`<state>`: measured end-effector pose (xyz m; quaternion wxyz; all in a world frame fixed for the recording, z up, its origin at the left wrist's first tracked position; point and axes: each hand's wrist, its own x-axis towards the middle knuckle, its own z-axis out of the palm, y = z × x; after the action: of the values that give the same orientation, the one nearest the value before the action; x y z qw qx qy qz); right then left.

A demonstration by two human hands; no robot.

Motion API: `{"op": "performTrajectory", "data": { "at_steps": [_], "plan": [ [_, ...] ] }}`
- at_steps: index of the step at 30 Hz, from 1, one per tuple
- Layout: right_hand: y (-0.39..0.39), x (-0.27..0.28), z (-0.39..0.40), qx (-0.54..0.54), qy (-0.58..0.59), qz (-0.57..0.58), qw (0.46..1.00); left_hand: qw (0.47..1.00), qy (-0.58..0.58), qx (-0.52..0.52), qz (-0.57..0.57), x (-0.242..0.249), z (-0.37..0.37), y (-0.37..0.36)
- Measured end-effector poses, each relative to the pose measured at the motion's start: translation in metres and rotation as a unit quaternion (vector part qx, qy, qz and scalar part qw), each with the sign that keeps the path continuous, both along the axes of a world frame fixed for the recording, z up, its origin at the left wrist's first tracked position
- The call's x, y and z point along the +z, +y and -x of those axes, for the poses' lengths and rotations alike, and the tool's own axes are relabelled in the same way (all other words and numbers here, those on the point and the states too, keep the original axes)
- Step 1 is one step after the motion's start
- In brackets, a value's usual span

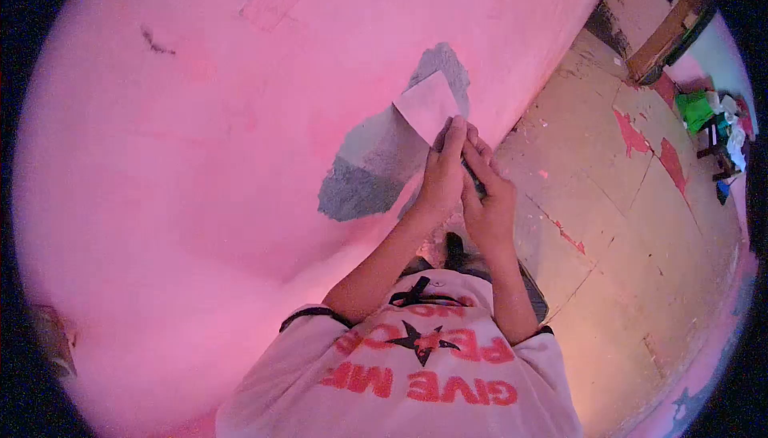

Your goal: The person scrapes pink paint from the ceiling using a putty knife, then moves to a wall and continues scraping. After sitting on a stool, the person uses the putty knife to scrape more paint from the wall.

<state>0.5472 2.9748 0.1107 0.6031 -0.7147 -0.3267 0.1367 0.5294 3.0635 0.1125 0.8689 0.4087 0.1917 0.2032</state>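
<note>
A broad, flat square blade, pale under the pink light, belongs to what looks like a putty knife. It lies over a bare grey patch on the pink wall. My left hand is closed at the base of the blade, thumb pointing up along it. Close beside it, my right hand is wrapped round the dark handle, part of which shows between the two hands. The grey patch is darker at its lower left and upper right ends and lighter in between.
Worn flooring with red worn spots and cracks runs along the right. A stand with green and white cloths is at far right. Wooden furniture stands at the top right. A dark mark shows on the wall.
</note>
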Motion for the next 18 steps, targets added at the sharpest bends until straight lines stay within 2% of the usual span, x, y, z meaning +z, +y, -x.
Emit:
{"op": "performTrajectory", "data": {
  "at_steps": [2,4,6,8,10,11,13,14,15,16,17,18],
  "plan": [
    [-0.006,-0.001,-0.002,0.008,-0.011,0.007,1.000,0.999,0.023,0.002,-0.023,-0.004,0.006,-0.001],
    [-0.010,-0.004,0.000,0.038,-0.069,-0.017,0.997,0.998,0.041,0.014,-0.046,-0.012,0.013,-0.002],
    [-0.018,-0.009,0.011,0.062,-0.044,-0.043,0.996,0.992,0.077,0.007,-0.098,-0.026,0.028,-0.003],
    [-0.019,-0.015,0.025,0.083,-0.017,-0.064,0.994,0.990,0.103,0.017,-0.090,-0.040,0.041,0.004],
    [-0.024,-0.021,0.041,0.078,0.161,-0.163,0.970,0.987,0.126,0.002,-0.101,-0.043,0.059,0.000],
    [-0.029,-0.029,0.047,0.083,0.156,-0.159,0.971,0.988,0.119,0.007,-0.097,-0.049,0.065,0.000],
    [-0.042,-0.043,0.060,0.116,0.425,-0.134,0.887,0.990,0.066,-0.015,-0.120,-0.064,0.077,-0.001],
    [-0.043,-0.043,0.066,0.118,0.421,-0.131,0.890,0.994,0.055,-0.045,-0.080,-0.045,0.084,-0.003],
    [-0.042,-0.042,0.073,0.119,0.467,-0.106,0.870,0.995,0.050,-0.043,-0.080,-0.043,0.088,-0.003],
    [-0.041,-0.043,0.078,0.119,0.513,-0.079,0.846,0.984,0.063,-0.017,-0.163,-0.043,0.092,-0.004],
    [-0.042,-0.050,0.079,0.119,0.511,-0.078,0.847,0.966,0.078,0.008,-0.245,-0.044,0.096,-0.005],
    [-0.042,-0.058,0.079,0.150,0.518,-0.056,0.840,0.967,0.077,0.009,-0.243,-0.047,0.100,-0.005]
  ]
}}
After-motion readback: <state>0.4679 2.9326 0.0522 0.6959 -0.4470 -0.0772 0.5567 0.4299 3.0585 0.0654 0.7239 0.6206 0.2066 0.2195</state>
